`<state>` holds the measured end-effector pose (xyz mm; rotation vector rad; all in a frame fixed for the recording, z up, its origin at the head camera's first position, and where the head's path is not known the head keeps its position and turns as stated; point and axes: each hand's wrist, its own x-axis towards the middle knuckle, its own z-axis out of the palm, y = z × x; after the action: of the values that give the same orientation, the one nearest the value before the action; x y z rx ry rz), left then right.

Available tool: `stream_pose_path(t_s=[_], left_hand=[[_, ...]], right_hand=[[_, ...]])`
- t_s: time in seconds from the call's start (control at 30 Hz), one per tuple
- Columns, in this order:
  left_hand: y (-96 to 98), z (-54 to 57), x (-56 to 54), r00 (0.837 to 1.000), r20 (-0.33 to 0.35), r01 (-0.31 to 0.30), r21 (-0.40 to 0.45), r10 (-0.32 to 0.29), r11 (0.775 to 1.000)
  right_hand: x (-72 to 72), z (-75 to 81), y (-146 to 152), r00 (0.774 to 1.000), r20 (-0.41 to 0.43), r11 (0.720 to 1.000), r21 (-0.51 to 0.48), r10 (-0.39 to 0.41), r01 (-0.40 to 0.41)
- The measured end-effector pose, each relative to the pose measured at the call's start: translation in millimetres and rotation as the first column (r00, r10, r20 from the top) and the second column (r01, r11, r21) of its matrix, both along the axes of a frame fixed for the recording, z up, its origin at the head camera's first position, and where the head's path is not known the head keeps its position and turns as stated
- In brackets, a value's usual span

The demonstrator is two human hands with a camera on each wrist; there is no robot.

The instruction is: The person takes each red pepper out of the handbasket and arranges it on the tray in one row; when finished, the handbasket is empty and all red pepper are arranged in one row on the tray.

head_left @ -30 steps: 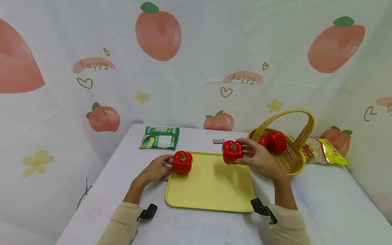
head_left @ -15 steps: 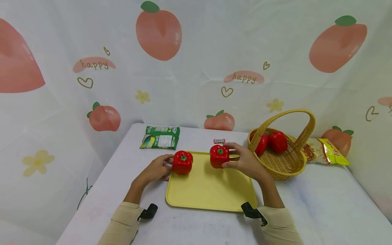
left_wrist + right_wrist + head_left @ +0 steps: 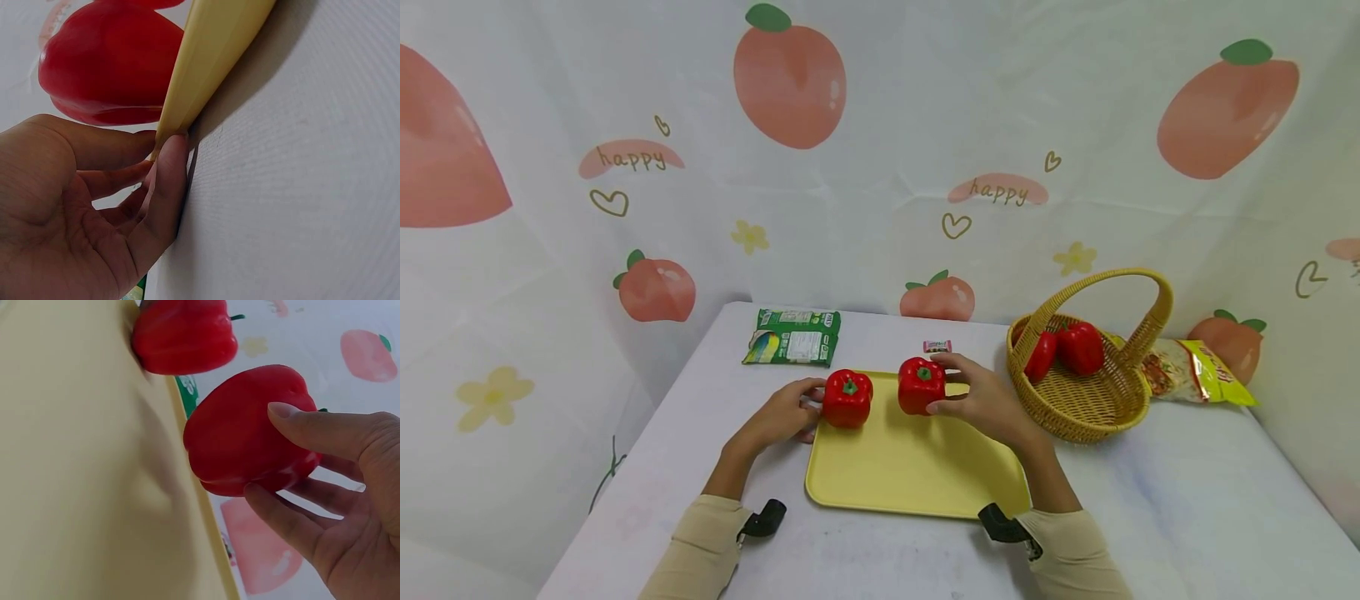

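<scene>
My right hand point(image 3: 981, 402) holds a red bell pepper point(image 3: 921, 387) between thumb and fingers over the yellow tray point(image 3: 917, 475). In the right wrist view, this bell pepper point(image 3: 244, 434) shows apart from the tray surface, with its shadow below. Another red bell pepper point(image 3: 847, 400) stands stem up on the tray's left back part. Beside it, my left hand point(image 3: 781, 412) is at the tray's left edge. The left wrist view shows the thumb and fingers of the left hand point(image 3: 94, 200) pinching the tray's rim point(image 3: 200, 69), just below the pepper point(image 3: 112, 62).
To the right, a woven basket point(image 3: 1093, 400) with a tall handle contains two red bell peppers point(image 3: 1080, 348). A yellow food bag point(image 3: 1198, 371) lies behind it. At the back are a green packet point(image 3: 793, 337) and a small pink packet point(image 3: 937, 346).
My right hand has carried its bell pepper leftward and slightly down, away from the basket, over the tray and closer to the other pepper. The left hand has stayed in place.
</scene>
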<state>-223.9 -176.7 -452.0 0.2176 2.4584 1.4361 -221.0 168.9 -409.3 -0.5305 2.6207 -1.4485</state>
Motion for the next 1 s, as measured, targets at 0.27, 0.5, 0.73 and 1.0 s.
stream_pose_path(t_s=[0.27, 0.5, 0.73, 1.0], left_hand=[[0.1, -0.1, -0.6, 1.000, 0.005, -0.004, 0.009, 0.004, 1.000], [0.5, -0.2, -1.1, 1.000, 0.013, -0.013, 0.010, 0.013, 1.000], [1.3, 1.7, -0.5, 1.000, 0.008, -0.015, -0.002, 0.015, 1.000], [1.5, 1.4, -0.6, 1.000, 0.005, -0.015, -0.010, 0.015, 1.000]], right_hand=[[2.8, -3.4, -12.6, 0.999, 0.005, 0.999, -0.033, 0.039, -0.039], [4.3, -10.4, -21.7, 0.998, -0.014, 0.998, -0.025, 0.062, -0.062], [6.0, -11.4, -25.7, 0.997, -0.014, 0.997, -0.019, 0.072, -0.073], [5.0, -13.7, -27.0, 0.998, -0.002, 0.998, -0.018, 0.068, -0.068]])
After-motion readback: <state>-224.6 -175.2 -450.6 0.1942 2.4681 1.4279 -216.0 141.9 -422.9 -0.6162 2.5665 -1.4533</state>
